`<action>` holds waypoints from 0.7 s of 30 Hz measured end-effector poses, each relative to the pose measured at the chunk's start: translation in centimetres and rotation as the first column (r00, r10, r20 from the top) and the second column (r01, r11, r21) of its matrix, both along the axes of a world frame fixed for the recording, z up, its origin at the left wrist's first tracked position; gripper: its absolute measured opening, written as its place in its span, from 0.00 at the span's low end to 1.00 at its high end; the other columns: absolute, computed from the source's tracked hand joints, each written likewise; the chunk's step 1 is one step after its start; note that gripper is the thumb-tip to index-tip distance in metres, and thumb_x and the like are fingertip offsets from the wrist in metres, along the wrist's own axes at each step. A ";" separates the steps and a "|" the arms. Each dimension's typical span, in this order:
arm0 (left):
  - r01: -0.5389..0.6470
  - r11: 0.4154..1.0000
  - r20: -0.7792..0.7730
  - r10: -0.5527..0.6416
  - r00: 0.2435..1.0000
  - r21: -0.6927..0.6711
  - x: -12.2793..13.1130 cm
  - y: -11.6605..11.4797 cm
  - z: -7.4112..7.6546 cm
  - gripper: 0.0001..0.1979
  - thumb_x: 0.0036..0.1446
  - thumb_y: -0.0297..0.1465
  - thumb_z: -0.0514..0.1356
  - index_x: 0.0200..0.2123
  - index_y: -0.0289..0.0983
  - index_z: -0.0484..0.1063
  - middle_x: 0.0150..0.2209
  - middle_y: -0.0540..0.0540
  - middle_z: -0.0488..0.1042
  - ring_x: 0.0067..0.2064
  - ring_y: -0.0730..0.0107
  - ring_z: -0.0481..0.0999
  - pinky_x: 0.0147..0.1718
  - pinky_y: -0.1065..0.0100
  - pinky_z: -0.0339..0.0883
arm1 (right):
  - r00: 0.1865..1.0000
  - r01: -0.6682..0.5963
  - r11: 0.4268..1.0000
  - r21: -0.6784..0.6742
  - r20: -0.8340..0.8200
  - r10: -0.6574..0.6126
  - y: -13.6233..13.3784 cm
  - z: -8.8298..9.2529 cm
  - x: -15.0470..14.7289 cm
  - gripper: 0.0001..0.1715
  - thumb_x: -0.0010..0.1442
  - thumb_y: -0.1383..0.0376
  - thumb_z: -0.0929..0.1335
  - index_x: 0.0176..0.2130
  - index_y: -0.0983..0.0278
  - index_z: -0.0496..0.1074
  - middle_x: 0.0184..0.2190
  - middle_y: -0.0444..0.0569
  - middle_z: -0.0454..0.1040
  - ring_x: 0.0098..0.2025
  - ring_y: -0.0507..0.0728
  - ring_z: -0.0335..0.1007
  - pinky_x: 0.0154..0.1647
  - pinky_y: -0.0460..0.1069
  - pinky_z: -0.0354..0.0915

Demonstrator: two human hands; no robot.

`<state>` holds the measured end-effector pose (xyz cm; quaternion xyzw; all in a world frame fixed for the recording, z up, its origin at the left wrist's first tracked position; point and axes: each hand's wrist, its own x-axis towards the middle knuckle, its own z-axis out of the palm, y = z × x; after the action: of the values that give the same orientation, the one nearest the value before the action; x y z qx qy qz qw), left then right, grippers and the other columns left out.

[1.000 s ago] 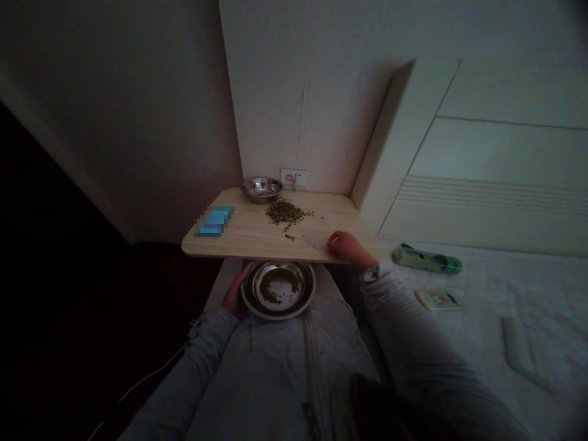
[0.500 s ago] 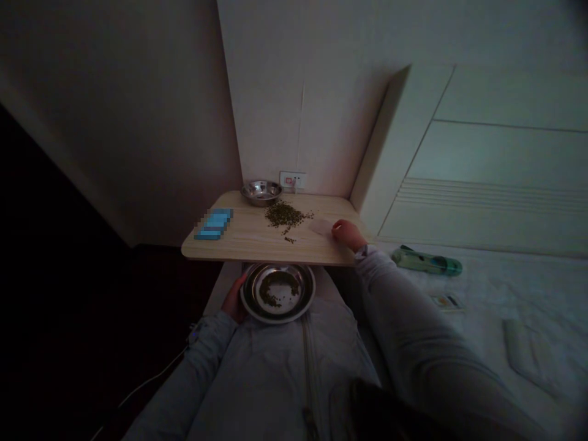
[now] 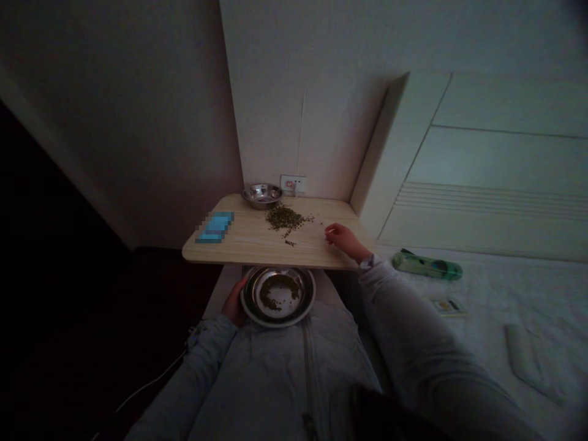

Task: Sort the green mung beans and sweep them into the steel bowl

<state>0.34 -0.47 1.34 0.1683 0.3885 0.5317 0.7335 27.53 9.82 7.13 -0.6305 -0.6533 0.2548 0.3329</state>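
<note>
On my lap sits a metal bowl [image 3: 301, 309], its rim gripped at the left by my left hand [image 3: 234, 302], whose fingers are partly hidden. Small green beans [image 3: 271, 299] lie in a curved band on its bottom. My right hand [image 3: 344, 239] hovers over the right part of the wooden tabletop [image 3: 248, 245], its thumb and fingers pinched. A small pale bit shows at the fingertips, too faint to name. To the left of that hand spreads a pile of green beans [image 3: 283, 217], with a few strays around it.
A second metal bowl [image 3: 262, 196] stands at the table's back left, near a wall socket [image 3: 294, 183]. A blurred blue object [image 3: 215, 227] lies at the left. On the bed at right are a green bottle [image 3: 427, 266], a small card-like item [image 3: 449, 307] and a pale folded object [image 3: 528, 355].
My right hand has shifted slightly left and turned; the pale translucent flat piece at its fingers no longer shows clearly. The left hand and bowl have stayed in place.
</note>
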 end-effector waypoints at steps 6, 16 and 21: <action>0.003 1.000 -0.006 -0.003 1.000 0.005 -0.1 -0.1 -0.1 0.14 0.49 0.32 0.49 0.31 0.33 0.73 0.33 0.46 0.76 0.44 0.64 0.69 0.45 0.67 0.59 | 0.998 -0.051 0.998 -0.039 0.025 0.052 -2.6 -0.2 -1.2 0.08 0.48 0.68 0.60 0.32 0.67 0.64 0.20 0.42 0.67 0.20 0.45 0.60 0.23 0.41 0.56; -0.016 1.000 -0.050 0.017 0.999 0.006 -0.2 0.2 -0.6 0.13 0.49 0.33 0.50 0.29 0.34 0.73 0.31 0.45 0.76 0.43 0.63 0.70 0.45 0.65 0.59 | 0.988 -0.034 0.998 -0.045 0.149 0.041 -3.2 -0.4 -1.4 0.10 0.48 0.68 0.59 0.34 0.67 0.65 0.20 0.42 0.67 0.22 0.46 0.59 0.24 0.41 0.54; -0.019 1.000 -0.051 0.020 0.998 0.021 -0.3 0.3 -0.8 0.13 0.49 0.32 0.50 0.30 0.33 0.73 0.30 0.45 0.76 0.43 0.63 0.70 0.45 0.65 0.59 | 0.984 -0.005 0.999 -0.035 0.180 0.011 -3.3 -0.3 -1.6 0.10 0.48 0.69 0.60 0.33 0.67 0.65 0.20 0.43 0.68 0.22 0.46 0.60 0.25 0.41 0.55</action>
<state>0.08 -0.16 0.50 0.1856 0.4036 0.5381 0.7164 25.95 6.51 6.82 -0.6539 -0.6787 0.2093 0.2607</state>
